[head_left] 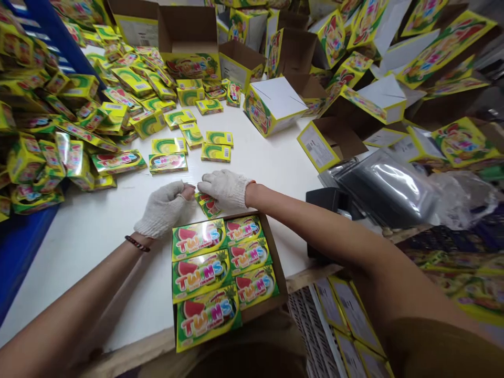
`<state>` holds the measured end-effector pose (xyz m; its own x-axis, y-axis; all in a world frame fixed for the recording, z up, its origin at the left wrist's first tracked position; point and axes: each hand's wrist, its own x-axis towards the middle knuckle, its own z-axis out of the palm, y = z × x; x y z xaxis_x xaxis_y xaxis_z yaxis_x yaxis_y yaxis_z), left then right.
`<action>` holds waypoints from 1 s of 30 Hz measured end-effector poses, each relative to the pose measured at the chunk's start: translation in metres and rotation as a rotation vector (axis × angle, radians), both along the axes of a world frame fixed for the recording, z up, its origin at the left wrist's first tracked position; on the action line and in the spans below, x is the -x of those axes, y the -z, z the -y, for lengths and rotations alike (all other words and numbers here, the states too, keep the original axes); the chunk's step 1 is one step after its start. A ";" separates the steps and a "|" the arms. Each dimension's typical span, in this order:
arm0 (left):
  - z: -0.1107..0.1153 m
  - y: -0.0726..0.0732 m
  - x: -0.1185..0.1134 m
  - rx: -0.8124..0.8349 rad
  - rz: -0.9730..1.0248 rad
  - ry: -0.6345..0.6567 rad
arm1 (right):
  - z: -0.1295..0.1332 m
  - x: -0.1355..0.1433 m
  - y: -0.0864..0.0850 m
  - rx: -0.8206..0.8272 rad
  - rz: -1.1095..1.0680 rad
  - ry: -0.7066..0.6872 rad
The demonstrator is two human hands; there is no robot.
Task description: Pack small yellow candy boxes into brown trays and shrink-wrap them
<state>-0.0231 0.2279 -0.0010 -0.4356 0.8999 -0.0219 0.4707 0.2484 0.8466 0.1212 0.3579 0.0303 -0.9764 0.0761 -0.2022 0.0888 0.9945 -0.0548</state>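
My left hand (165, 207), in a white knit glove with bare fingertips, is bent with its fingers together beside a small candy box (209, 207); whether it grips anything is hidden. Over that box lies my right hand (226, 188), gloved too, its fingers curled on the box's top edge. Just below both hands stands an open carton (277, 262) holding several TWINS boxes in two columns, with watermelon pictures facing up. Small yellow boxes (216, 152) lie flat on the white table beyond my hands.
Candy boxes are heaped in a blue crate (29, 236) at left and across the table's back left. Open display cartons (275, 102) fill the back and right. A black device (328, 210) and clear plastic wrap (452, 194) lie at right. The wooden table edge (145, 344) is near me.
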 end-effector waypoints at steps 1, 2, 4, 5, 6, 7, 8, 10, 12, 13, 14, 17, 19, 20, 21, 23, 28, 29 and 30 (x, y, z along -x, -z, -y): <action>0.004 -0.007 -0.002 -0.018 -0.004 -0.037 | 0.001 -0.003 -0.002 0.018 0.026 0.027; 0.009 -0.015 -0.005 -0.049 -0.026 -0.077 | 0.001 -0.007 -0.004 0.032 0.049 0.052; 0.026 -0.035 -0.015 -0.142 -0.121 -0.113 | -0.001 -0.015 -0.011 0.029 0.063 0.113; 0.038 -0.044 -0.024 -0.201 -0.180 -0.099 | -0.002 -0.020 -0.017 0.016 0.046 0.170; 0.050 -0.053 -0.033 -0.259 -0.240 -0.056 | -0.002 -0.027 -0.025 0.010 0.006 0.251; 0.064 -0.060 -0.044 -0.315 -0.292 0.014 | -0.001 -0.035 -0.035 0.026 -0.058 0.348; 0.079 -0.065 -0.056 -0.361 -0.338 0.108 | 0.001 -0.045 -0.047 0.077 -0.135 0.445; 0.106 -0.069 -0.081 -0.420 -0.447 0.348 | 0.012 -0.068 -0.070 0.306 -0.253 0.575; 0.127 -0.066 -0.101 -0.384 -0.601 0.544 | 0.030 -0.092 -0.087 0.632 -0.233 0.547; 0.134 -0.063 -0.108 -0.340 -0.680 0.598 | 0.040 -0.103 -0.091 0.784 -0.176 0.504; 0.139 -0.059 -0.113 -0.296 -0.748 0.621 | 0.051 -0.111 -0.091 0.908 -0.105 0.457; 0.147 -0.047 -0.118 -0.264 -0.857 0.608 | 0.075 -0.123 -0.081 1.025 0.117 0.373; 0.150 -0.041 -0.115 -0.300 -0.898 0.588 | 0.081 -0.123 -0.073 0.959 0.234 0.353; 0.150 -0.039 -0.113 -0.314 -0.914 0.584 | 0.081 -0.121 -0.072 0.918 0.285 0.340; 0.151 -0.037 -0.111 -0.325 -0.926 0.584 | 0.080 -0.119 -0.071 0.881 0.326 0.323; 0.153 -0.034 -0.109 -0.348 -0.936 0.584 | 0.077 -0.114 -0.073 0.826 0.389 0.275; 0.156 -0.028 -0.104 -0.402 -0.948 0.590 | 0.075 -0.100 -0.069 0.620 0.491 0.219; 0.156 -0.028 -0.103 -0.406 -0.945 0.590 | 0.077 -0.098 -0.068 0.574 0.510 0.206; 0.156 -0.027 -0.103 -0.410 -0.939 0.588 | 0.080 -0.098 -0.067 0.541 0.521 0.189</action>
<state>0.0794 0.0719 0.0260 0.3566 0.8326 0.4238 0.9027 -0.4240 0.0734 0.2189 0.2775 0.0968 -0.7250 -0.0081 -0.6887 0.4022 0.8068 -0.4329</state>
